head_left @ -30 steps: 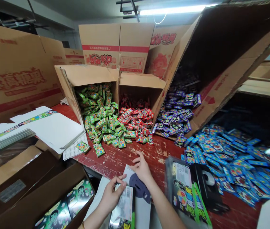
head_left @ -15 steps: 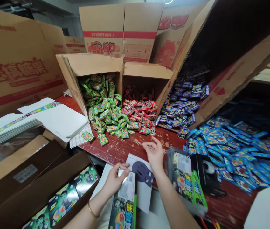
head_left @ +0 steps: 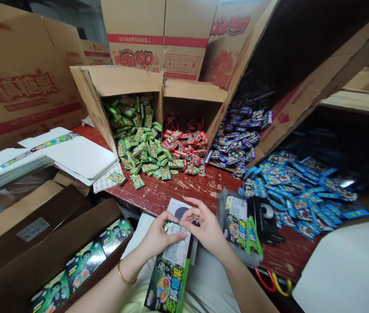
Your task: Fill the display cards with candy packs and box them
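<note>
My left hand (head_left: 162,237) grips the upper end of a black and green printed candy box (head_left: 167,278), its thumb lying across the white label panel. The box lies slantwise over my lap. At its top edge my right hand (head_left: 202,224) is closed in a pinch, thumb and fingers against the box beside my left fingertips. What exactly the pinch holds there is partly hidden. Behind both hands lies a white sheet with a dark purple figure (head_left: 180,211), mostly covered. To the right, a clear plastic tray (head_left: 252,259) holds similar flat printed boxes (head_left: 236,224).
Cartons lie on their sides, spilling green packets (head_left: 148,152), red packets (head_left: 187,145), purple packets (head_left: 236,145) and blue packets (head_left: 301,191) onto the red table (head_left: 158,195). A black tape dispenser (head_left: 267,217) stands right. White flat cartons (head_left: 83,158) and an open brown carton (head_left: 54,256) of printed boxes are left.
My right hand has come back from over the table to the top of the candy box, beside my left hand. The left hand keeps its hold. The view has shifted slightly.
</note>
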`<state>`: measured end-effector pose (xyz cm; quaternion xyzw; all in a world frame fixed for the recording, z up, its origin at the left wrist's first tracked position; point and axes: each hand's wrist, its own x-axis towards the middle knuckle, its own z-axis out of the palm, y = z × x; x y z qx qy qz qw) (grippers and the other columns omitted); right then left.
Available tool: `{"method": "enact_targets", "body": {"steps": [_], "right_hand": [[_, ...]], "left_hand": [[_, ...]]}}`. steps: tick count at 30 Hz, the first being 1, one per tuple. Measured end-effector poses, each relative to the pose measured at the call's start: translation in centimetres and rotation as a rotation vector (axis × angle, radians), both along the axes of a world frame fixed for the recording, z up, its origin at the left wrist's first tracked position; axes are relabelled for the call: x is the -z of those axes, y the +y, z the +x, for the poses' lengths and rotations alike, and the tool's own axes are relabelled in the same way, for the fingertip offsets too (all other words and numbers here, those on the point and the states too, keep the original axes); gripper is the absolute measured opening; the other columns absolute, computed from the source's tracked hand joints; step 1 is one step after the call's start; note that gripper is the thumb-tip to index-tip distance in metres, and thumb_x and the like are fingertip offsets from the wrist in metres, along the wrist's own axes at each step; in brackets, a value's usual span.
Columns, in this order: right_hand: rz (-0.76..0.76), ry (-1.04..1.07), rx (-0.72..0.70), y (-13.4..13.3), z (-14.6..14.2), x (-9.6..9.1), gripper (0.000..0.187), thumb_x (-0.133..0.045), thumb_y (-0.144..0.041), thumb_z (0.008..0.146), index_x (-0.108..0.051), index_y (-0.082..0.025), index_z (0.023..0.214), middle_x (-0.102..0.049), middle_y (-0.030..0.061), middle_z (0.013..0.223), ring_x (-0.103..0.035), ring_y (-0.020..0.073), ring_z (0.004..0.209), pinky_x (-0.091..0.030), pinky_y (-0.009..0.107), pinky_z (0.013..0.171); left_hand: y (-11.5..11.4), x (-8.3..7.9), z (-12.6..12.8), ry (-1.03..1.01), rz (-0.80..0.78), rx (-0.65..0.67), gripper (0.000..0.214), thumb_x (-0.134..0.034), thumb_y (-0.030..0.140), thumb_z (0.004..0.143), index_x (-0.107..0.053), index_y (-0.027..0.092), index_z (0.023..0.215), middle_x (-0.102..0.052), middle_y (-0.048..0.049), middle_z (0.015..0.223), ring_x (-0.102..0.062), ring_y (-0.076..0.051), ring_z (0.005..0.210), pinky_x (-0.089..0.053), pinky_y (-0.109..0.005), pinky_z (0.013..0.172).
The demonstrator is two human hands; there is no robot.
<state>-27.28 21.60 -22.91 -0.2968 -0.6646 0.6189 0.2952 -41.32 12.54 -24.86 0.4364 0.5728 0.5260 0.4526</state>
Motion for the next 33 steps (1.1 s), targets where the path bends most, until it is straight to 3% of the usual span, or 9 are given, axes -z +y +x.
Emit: {"method": "enact_targets", "body": {"steps": [5, 9, 14, 17, 22, 26, 28, 31, 33], "right_hand": [[-0.318, 0.020, 0.013, -0.2, 0.1, -0.4, 0.069, -0.078, -0.023, 0.058, -0.041, -0.017, 0.117, -0.059, -0.0024, 0.073, -0.055, 0.0116, 0.065, -0.042, 0.026, 0.066], [-0.565, 0.047, 0.029, -0.8, 0.2, 0.5, 0.063, -0.076, -0.033, 0.063, -0.046, -0.016, 0.116, -0.062, 0.0006, 0.076, -0.060, 0.0144, 0.073, -0.044, 0.027, 0.071], [-0.362, 0.056, 0.030, 0.0, 1.8, 2.0, 0.086, -0.075, -0.036, 0.068, -0.029, -0.016, 0.138, -0.065, 0.0023, 0.075, -0.061, 0.0157, 0.068, -0.045, 0.028, 0.068], [-0.268, 0.122, 0.336, 1.4, 3.5, 1.8, 0.086, -0.075, -0.038, 0.067, -0.034, -0.016, 0.138, -0.066, 0.0047, 0.078, -0.061, 0.0168, 0.069, -0.047, 0.030, 0.068], [-0.133, 0.348, 0.793, -0.5, 4.4, 0.8, 0.077, -0.068, -0.043, 0.073, -0.034, -0.021, 0.139, -0.064, 0.0102, 0.106, -0.061, 0.0186, 0.093, -0.049, 0.032, 0.083], [-0.334, 0.348, 0.500, -5.6, 4.5, 1.6, 0.091, -0.075, -0.037, 0.067, -0.024, -0.026, 0.142, -0.064, 0.0109, 0.106, -0.063, 0.0229, 0.093, -0.052, 0.036, 0.080], [-0.420, 0.322, 0.354, -7.4, 4.8, 1.9, 0.097, -0.078, -0.037, 0.063, -0.023, -0.025, 0.142, -0.064, 0.0121, 0.104, -0.064, 0.0257, 0.091, -0.052, 0.039, 0.079], [-0.259, 0.277, 0.389, -8.7, 4.9, 0.8, 0.090, -0.074, -0.041, 0.067, -0.026, -0.023, 0.140, -0.064, 0.0128, 0.100, -0.063, 0.0261, 0.090, -0.050, 0.041, 0.080], [-0.028, 0.227, 0.475, -8.5, 4.3, -0.8, 0.079, -0.070, -0.040, 0.072, -0.030, -0.024, 0.138, -0.064, 0.0122, 0.101, -0.061, 0.0256, 0.095, -0.047, 0.042, 0.086]], "left_hand": [[-0.2, -0.5, 0.7, 0.001, 0.012, -0.053, 0.047, -0.078, 0.030, 0.061, -0.043, 0.016, 0.089, -0.055, -0.0023, 0.088, -0.051, -0.017, 0.089, -0.038, -0.028, 0.081], [-0.7, -1.0, 1.2, -0.166, -0.084, -0.010, 0.058, -0.080, 0.027, 0.059, -0.038, 0.016, 0.098, -0.055, -0.0040, 0.092, -0.053, -0.016, 0.084, -0.043, -0.029, 0.077], [-2.6, -1.7, 0.3, -0.322, -0.317, 0.289, 0.054, -0.084, 0.022, 0.051, -0.049, 0.012, 0.091, -0.061, -0.0034, 0.082, -0.055, -0.012, 0.069, -0.045, -0.024, 0.067], [-3.9, -1.2, -1.2, -0.420, -0.366, 0.457, 0.041, -0.083, 0.028, 0.055, -0.059, 0.010, 0.083, -0.062, -0.0042, 0.074, -0.054, -0.011, 0.060, -0.045, -0.024, 0.061], [-4.3, -1.0, -1.3, -0.805, 0.053, 0.140, 0.074, -0.084, 0.038, 0.055, -0.054, 0.021, 0.121, -0.058, -0.0089, 0.120, -0.057, -0.024, 0.104, -0.043, -0.036, 0.094], [-2.7, -3.0, -0.3, -0.652, 0.176, -0.515, 0.062, -0.081, 0.028, 0.063, -0.048, 0.026, 0.115, -0.062, -0.0023, 0.110, -0.059, -0.014, 0.097, -0.046, -0.024, 0.088], [-2.0, -3.8, -0.6, -0.613, 0.202, -0.704, 0.062, -0.083, 0.030, 0.059, -0.045, 0.023, 0.108, -0.064, -0.0015, 0.098, -0.061, -0.012, 0.088, -0.049, -0.023, 0.081], [-1.3, -3.9, -1.4, -0.521, 0.173, -0.664, 0.071, -0.085, 0.028, 0.055, -0.038, 0.020, 0.107, -0.065, -0.0027, 0.089, -0.063, -0.015, 0.081, -0.051, -0.026, 0.075], [-1.0, -3.4, -1.1, -0.414, 0.085, -0.441, 0.073, -0.085, 0.025, 0.056, -0.035, 0.019, 0.109, -0.066, -0.0043, 0.086, -0.064, -0.016, 0.076, -0.052, -0.028, 0.071]]}}
